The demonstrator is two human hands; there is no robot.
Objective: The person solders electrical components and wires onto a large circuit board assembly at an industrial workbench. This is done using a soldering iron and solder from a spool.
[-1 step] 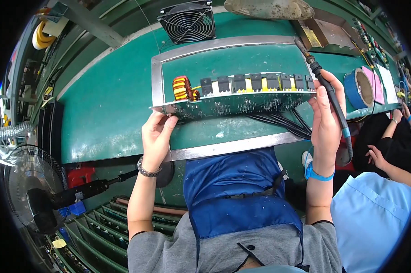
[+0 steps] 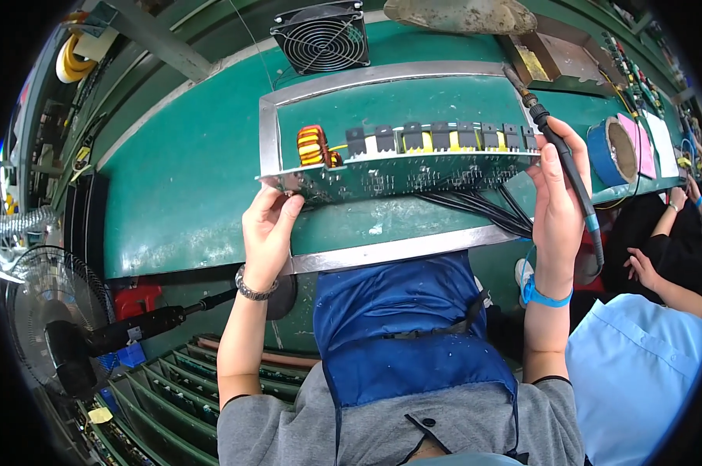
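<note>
A long green circuit board (image 2: 397, 179) is held up on edge over the bench, its solder-pin side tilted toward me. Along its top stand a row of black transistor-like parts (image 2: 440, 138) and, at the left, a copper-and-yellow wound coil (image 2: 312, 146). My left hand (image 2: 267, 237) pinches the board's lower left corner between thumb and fingers. At the right end, my right hand (image 2: 554, 190) grips the board's edge. The same hand also holds a soldering iron (image 2: 562, 155), its tip pointing up and away from the board. Black cables (image 2: 483, 211) hang below the board.
A metal frame (image 2: 390, 74) lies on the green bench (image 2: 172, 186). Behind it stands a black fan (image 2: 322, 48). A blue tape roll (image 2: 611, 151) and a cardboard box (image 2: 572, 58) are at right, near a co-worker's blue sleeve (image 2: 638, 365). Green racks (image 2: 172, 404) stand lower left.
The board has tipped slightly, so its top parts sit a little differently and its pin side shows a bit more. Both hands keep their hold.
</note>
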